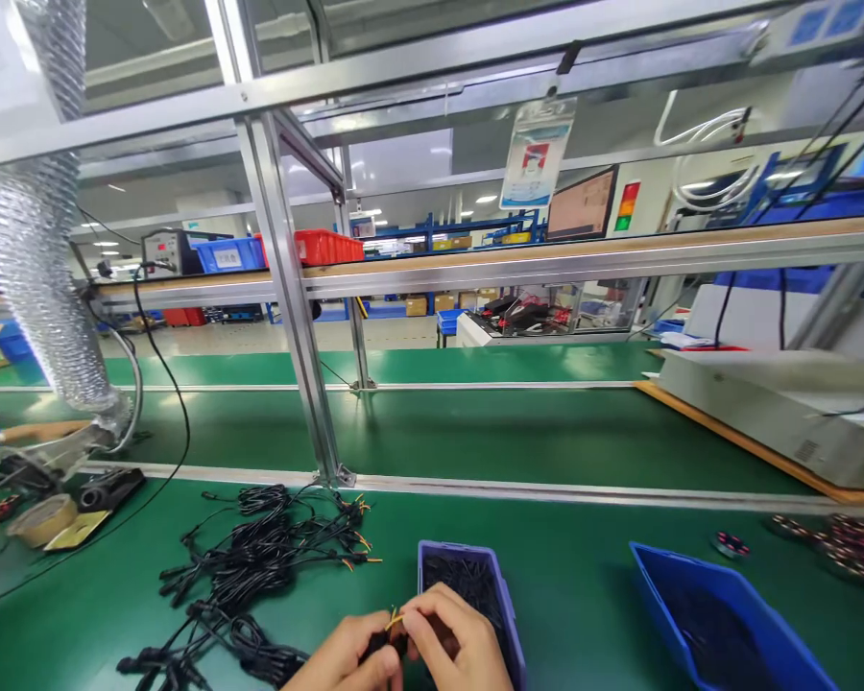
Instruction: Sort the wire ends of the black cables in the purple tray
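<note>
Cables (259, 552) lie heaped on the table (572, 595); beside them the left hand (349, 657) pinches a cable end (378, 641), the right hand (468, 641) its yellow wire (395, 622), partly hiding a purple bin (508, 607); farther right stands a blue bin (663, 597).

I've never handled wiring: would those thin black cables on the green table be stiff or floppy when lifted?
The black coiled cables would probably sag, lying in loose loops. Crossing one another, they may snag. Their fine, protruding orange wire ends might bend easily.
</note>
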